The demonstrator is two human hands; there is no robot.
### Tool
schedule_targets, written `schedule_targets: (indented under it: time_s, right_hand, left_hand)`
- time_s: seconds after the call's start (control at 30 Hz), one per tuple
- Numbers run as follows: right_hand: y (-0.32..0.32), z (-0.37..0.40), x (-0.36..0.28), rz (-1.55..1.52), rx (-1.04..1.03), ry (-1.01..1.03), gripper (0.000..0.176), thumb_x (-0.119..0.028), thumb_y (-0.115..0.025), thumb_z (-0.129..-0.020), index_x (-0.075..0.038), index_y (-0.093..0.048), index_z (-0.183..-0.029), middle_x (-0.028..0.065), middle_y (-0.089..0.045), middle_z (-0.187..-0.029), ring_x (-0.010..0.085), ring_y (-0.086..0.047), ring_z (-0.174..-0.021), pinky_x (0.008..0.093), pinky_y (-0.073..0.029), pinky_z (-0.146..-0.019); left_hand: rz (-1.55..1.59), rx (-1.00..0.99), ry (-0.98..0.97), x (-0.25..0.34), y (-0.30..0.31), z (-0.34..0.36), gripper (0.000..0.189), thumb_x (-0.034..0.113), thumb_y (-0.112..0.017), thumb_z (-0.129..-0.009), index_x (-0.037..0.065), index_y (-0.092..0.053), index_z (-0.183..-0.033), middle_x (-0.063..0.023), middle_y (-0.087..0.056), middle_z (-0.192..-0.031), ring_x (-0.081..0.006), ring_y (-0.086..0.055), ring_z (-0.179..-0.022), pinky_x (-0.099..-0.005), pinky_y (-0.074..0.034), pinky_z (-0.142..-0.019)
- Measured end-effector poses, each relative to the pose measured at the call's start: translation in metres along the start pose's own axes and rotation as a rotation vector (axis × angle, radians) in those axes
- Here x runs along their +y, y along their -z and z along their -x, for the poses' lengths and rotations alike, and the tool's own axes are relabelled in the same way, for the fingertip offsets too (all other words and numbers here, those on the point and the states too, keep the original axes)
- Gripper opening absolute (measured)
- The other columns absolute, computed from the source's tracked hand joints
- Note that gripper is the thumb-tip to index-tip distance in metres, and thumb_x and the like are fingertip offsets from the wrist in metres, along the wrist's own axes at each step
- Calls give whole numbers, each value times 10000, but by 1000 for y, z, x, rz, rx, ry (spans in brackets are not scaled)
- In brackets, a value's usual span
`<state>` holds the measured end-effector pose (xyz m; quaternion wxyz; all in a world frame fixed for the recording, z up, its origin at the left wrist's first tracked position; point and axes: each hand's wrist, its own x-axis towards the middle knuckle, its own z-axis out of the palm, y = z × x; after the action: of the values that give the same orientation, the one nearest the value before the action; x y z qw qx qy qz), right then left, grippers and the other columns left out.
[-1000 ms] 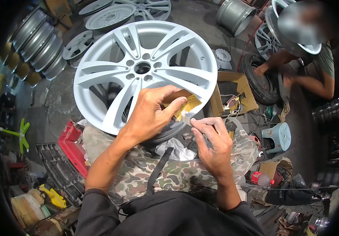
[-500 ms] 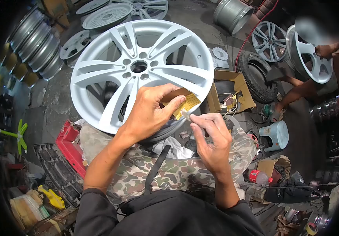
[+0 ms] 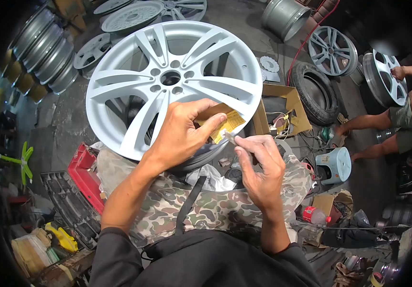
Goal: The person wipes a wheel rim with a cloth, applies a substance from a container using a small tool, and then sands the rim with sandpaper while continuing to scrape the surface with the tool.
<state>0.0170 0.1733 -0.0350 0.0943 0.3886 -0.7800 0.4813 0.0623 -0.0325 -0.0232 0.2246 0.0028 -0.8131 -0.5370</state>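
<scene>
My left hand (image 3: 177,131) is closed on a folded yellow printed piece of card (image 3: 233,122), thumb on top. In my right hand (image 3: 265,165) a small flat grey piece (image 3: 230,137), perhaps a scraper blade, is pinched between thumb and fingers. Its tip, with something whitish on it, meets the lower corner of the card. Just beyond both hands lies a large pale grey alloy wheel (image 3: 141,122), face up and tilted a little, on top of a dark tyre (image 3: 191,165). My left hand covers part of its lower spokes and rim.
An open cardboard box (image 3: 296,110) with cables stands right of the wheel, near a loose tyre (image 3: 315,93) and a light blue stool (image 3: 334,165). At far right another person's hand (image 3: 398,72) rests on a wheel (image 3: 391,79). Stacked rims (image 3: 48,57) and a red part (image 3: 82,174) are left.
My right hand has shifted slightly right, its tool still at the card. The other person has leaned back to the right, and the wheel they touch has moved slightly.
</scene>
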Motion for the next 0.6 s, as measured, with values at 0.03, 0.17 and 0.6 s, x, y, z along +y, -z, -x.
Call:
schedule_targets:
  time_s: [0.03,0.17,0.6]
  right_hand:
    - [-2,0,-1,-20,-22,6,257,67,-736,-842,8,-728,-1092,130,-656,-956,249,-674,-843,338,-533,-740]
    - [1,-2,-1,-32,-37,3,251,70,-733,-843,10,-731,-1087,130,-660,-961,243,-672,-835,335,-533,-746]
    - [-5,-1,-1,-69,-42,-65,228,60,-737,-841,3,-744,-1061,124,-670,-942,234,-671,-829,328,-532,-736]
  left_hand:
    - [-1,-2,-3,0,0,-1,175,67,-737,-925,-62,-724,-1041,-111,-762,-850,-84,-681,-746,-265,-532,-638]
    - [7,13,12,-2,2,-1,178,67,-740,-924,-63,-724,-1044,-112,-761,-847,-76,-673,-736,-260,-530,-634]
    - [6,-12,36,-1,0,-1,175,70,-747,-918,-58,-727,-1035,-102,-757,-831,-72,-667,-730,-259,-530,-629]
